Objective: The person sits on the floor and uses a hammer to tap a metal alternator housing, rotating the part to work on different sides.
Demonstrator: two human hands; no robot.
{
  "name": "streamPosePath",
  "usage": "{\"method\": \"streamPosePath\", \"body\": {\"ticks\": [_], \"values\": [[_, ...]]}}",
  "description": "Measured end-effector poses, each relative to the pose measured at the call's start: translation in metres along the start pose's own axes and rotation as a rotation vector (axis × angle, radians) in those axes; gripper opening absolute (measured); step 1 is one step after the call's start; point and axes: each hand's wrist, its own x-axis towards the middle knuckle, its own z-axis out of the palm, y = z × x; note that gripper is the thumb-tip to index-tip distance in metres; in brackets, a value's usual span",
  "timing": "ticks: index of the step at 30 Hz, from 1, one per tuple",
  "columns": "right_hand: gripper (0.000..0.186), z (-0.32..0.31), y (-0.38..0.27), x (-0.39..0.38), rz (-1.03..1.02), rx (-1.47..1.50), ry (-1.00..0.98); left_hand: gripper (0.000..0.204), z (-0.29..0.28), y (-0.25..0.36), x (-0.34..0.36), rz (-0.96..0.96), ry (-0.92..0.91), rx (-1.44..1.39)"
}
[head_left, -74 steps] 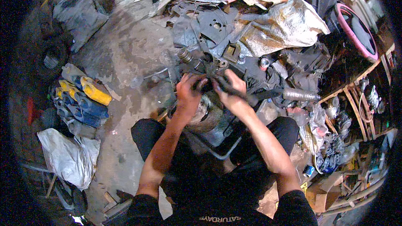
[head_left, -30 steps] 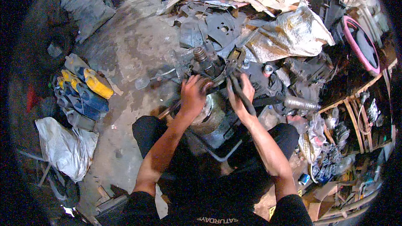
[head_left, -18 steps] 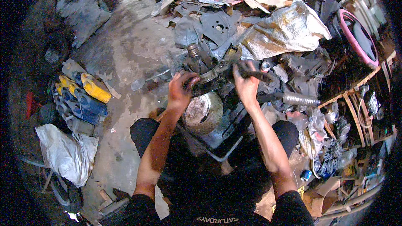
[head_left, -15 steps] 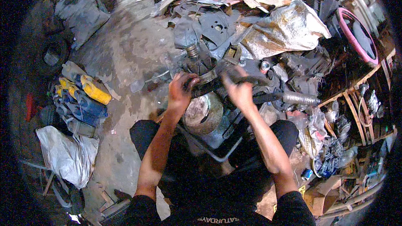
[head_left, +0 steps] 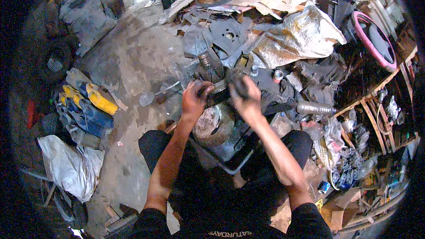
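My left hand (head_left: 194,100) is closed around the near edge of a greasy metal part with a curved, ring-like rim (head_left: 220,86). A ribbed cylindrical neck (head_left: 204,59) sticks up just beyond it. My right hand (head_left: 249,102), smeared by motion, holds a dark, soft-edged bundle (head_left: 237,82) against the right side of that part; its kind is too blurred to tell. Below both hands, between my knees, sits a grimy machine with a round metal face (head_left: 208,122) and a black tube frame (head_left: 234,167).
Yellow-and-blue containers (head_left: 101,97) and a white sack (head_left: 73,166) lie at left. Ahead are a flat dark disc (head_left: 228,36) and a stained silvery sheet (head_left: 301,37). A small can (head_left: 277,76) stands right of my hands. A pink-rimmed wheel (head_left: 374,40) leans at far right.
My right hand has moved slightly left and closer to the metal part, and the dark bundle has swung in from the right. My left hand keeps its hold almost in place.
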Motion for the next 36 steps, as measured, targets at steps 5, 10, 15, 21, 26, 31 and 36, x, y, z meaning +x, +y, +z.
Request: {"method": "streamPosePath", "body": {"ticks": [5,10,15,21,26,31,36], "values": [[0.022,-0.005,0.001,0.002,0.124,0.107,-0.148,0.014,0.006,0.004,0.001,0.003,0.011,-0.094],[0.023,-0.013,-0.019,0.000,-0.090,0.013,-0.251,0.016,0.014,0.000,0.003,0.074,0.015,-0.089],[0.023,0.000,0.001,0.000,0.077,-0.094,-0.133,0.020,-0.002,-0.006,0.002,0.035,-0.071,-0.025],[0.058,0.014,0.012,-0.023,0.061,-0.178,-0.498,0.024,0.010,-0.002,0.007,-0.089,-0.168,-0.130],[0.032,-0.010,-0.002,0.002,-0.011,-0.114,-0.102,0.021,0.003,-0.016,0.008,0.042,-0.114,-0.090],[0.013,-0.025,0.017,0.020,0.253,0.152,0.274,0.015,-0.007,-0.006,0.007,0.179,-0.098,0.076],[0.020,0.003,-0.021,-0.004,0.128,0.090,-0.199,0.018,-0.011,0.011,-0.008,0.265,0.024,0.356]]}}
